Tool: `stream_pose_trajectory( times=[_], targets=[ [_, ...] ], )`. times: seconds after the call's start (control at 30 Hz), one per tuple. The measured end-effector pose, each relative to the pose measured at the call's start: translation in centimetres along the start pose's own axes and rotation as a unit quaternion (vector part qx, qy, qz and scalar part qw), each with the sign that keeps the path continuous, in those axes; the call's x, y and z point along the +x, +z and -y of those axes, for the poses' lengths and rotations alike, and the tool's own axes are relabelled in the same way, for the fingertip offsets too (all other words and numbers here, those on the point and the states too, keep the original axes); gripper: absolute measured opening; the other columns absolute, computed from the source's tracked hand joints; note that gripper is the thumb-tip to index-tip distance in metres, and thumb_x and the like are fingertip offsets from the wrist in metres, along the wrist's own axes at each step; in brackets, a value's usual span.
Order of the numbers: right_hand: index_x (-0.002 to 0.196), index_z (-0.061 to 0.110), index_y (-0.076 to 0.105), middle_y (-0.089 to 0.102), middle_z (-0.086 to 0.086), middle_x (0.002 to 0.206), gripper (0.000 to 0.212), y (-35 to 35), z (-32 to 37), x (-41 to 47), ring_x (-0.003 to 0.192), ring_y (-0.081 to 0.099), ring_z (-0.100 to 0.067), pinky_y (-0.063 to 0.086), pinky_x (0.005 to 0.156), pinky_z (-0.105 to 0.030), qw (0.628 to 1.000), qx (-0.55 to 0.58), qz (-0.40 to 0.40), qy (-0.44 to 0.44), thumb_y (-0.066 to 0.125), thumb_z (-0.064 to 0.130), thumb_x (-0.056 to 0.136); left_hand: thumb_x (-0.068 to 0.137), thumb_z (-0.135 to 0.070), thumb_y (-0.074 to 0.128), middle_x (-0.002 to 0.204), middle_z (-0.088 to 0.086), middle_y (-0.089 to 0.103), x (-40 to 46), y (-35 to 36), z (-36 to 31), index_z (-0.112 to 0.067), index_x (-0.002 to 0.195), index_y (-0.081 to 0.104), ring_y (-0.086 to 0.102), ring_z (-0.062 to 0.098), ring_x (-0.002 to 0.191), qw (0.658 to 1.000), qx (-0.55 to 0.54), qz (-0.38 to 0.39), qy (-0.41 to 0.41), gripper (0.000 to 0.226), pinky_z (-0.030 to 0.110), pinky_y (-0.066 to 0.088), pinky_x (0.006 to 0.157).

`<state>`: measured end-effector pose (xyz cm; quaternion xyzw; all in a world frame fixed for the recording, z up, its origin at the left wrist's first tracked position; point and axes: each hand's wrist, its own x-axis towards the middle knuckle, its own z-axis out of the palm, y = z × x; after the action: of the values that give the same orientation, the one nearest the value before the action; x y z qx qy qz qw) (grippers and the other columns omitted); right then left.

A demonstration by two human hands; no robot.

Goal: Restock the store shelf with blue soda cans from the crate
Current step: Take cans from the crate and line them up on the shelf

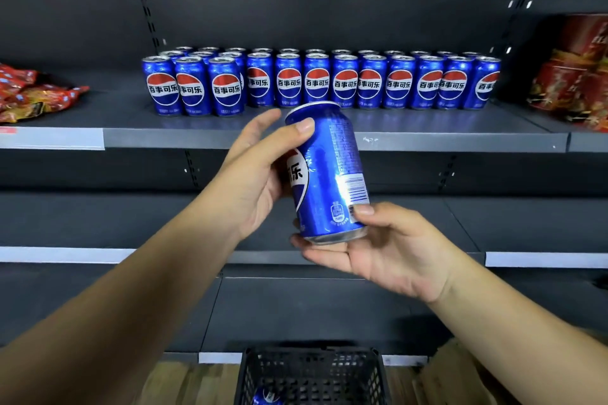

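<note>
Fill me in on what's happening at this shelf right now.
A person is restocking blue soda cans. Both hands hold one can in front of the shelf: the left hand grips its upper side, the right hand holds its base. The can is tilted, its logo turned left. Rows of matching cans already stand on the shelf, logos forward. Below, a black crate on the floor shows at least one more can.

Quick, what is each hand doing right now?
Left hand: grips the upper part of the blue can.
Right hand: holds the bottom of the same can, thumb on its side.
</note>
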<state>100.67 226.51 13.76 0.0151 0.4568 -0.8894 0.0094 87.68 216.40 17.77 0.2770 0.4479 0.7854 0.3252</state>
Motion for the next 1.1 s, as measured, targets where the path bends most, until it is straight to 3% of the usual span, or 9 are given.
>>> stream_pose_trajectory(
  times=[0.07,0.17,0.33,0.47,0.53,0.63,0.87,0.97,1.1],
  targets=[
    [0.103,-0.002,0.069,0.068,-0.023,0.099,0.076,0.0,0.0,0.0,0.095,0.067,-0.037,0.055,0.087,-0.04,0.999,-0.016,-0.046,-0.021,0.093,0.022,0.035,0.072,-0.02,0.067,0.108,0.012,0.062,-0.1,0.2,0.2,-0.001,0.132,0.044,0.061,0.025,0.094,1.0,-0.005,0.023,-0.018,0.068,0.046,0.051,0.087],
    [0.111,0.0,0.062,0.069,-0.016,0.099,0.08,0.2,-0.1,0.0,0.096,0.065,-0.032,0.055,0.085,-0.035,0.993,-0.055,-0.09,-0.048,0.088,0.016,0.037,0.077,-0.03,0.064,0.103,0.007,0.068,-0.4,0.7,0.6,-0.007,0.12,0.055,0.066,0.019,0.092,0.999,0.008,0.037,-0.032,0.05,0.04,0.055,0.084],
    [0.112,0.009,0.053,0.071,0.001,0.092,0.054,1.5,-1.0,-0.1,0.08,0.066,-0.01,0.054,0.078,-0.022,0.962,-0.161,-0.19,-0.116,0.068,0.01,0.06,0.063,-0.049,0.067,0.102,0.002,0.072,-0.8,1.3,1.1,-0.013,0.121,0.055,0.07,0.018,0.09,0.994,0.098,-0.036,-0.031,0.069,0.043,0.055,0.085],
    [0.11,0.013,0.05,0.069,0.01,0.081,0.055,2.3,-2.1,0.0,0.073,0.062,-0.002,0.051,0.069,-0.014,0.929,-0.218,-0.245,-0.17,0.072,0.015,0.059,0.059,-0.046,0.073,0.1,0.003,0.072,-1.6,2.1,1.7,-0.012,0.118,0.054,0.071,0.016,0.081,0.992,0.108,-0.069,0.002,0.071,0.032,0.057,0.069],
    [0.112,0.012,0.047,0.067,0.007,0.085,0.058,2.6,-2.3,0.0,0.073,0.061,-0.002,0.051,0.069,-0.014,0.923,-0.226,-0.251,-0.182,0.075,0.01,0.061,0.06,-0.041,0.082,0.092,0.005,0.072,-1.8,2.7,1.8,-0.009,0.109,0.06,0.07,0.016,0.075,0.992,0.096,-0.078,0.02,0.062,0.031,0.057,0.067],
    [0.114,0.014,0.046,0.067,0.005,0.091,0.062,2.6,-2.1,-0.3,0.075,0.061,-0.002,0.051,0.073,-0.015,0.917,-0.246,-0.258,-0.178,0.082,0.006,0.064,0.056,-0.041,0.072,0.082,0.007,0.073,-1.7,2.8,1.5,-0.009,0.094,0.065,0.07,0.018,0.073,0.992,0.086,-0.085,0.024,0.05,0.03,0.058,0.07],
    [0.104,0.014,0.064,0.072,0.0,0.099,0.057,1.6,-1.1,-1.4,0.091,0.066,-0.011,0.05,0.09,-0.027,0.976,-0.121,-0.161,-0.088,0.081,0.028,0.051,0.064,-0.039,0.077,0.076,0.001,0.073,-1.4,2.0,1.3,-0.014,0.087,0.066,0.07,0.015,0.069,0.996,0.033,-0.081,-0.006,0.036,0.03,0.057,0.066],
    [0.105,0.009,0.069,0.07,-0.013,0.102,0.072,1.4,-1.2,-1.2,0.095,0.068,-0.025,0.054,0.089,-0.032,0.997,-0.024,-0.074,-0.017,0.092,0.035,0.041,0.064,-0.043,0.067,0.083,0.004,0.073,-1.5,2.0,1.3,-0.015,0.091,0.067,0.07,0.016,0.074,0.998,0.009,-0.063,-0.019,0.039,0.031,0.056,0.068],
    [0.104,0.004,0.071,0.068,-0.021,0.105,0.07,1.3,-1.7,-0.8,0.095,0.068,-0.032,0.055,0.085,-0.036,0.998,0.056,-0.033,-0.012,0.092,0.032,0.043,0.063,-0.047,0.07,0.086,0.006,0.074,-1.7,1.8,1.3,-0.014,0.096,0.067,0.071,0.018,0.074,0.998,0.007,-0.045,-0.035,0.048,0.03,0.056,0.064]
  ],
)
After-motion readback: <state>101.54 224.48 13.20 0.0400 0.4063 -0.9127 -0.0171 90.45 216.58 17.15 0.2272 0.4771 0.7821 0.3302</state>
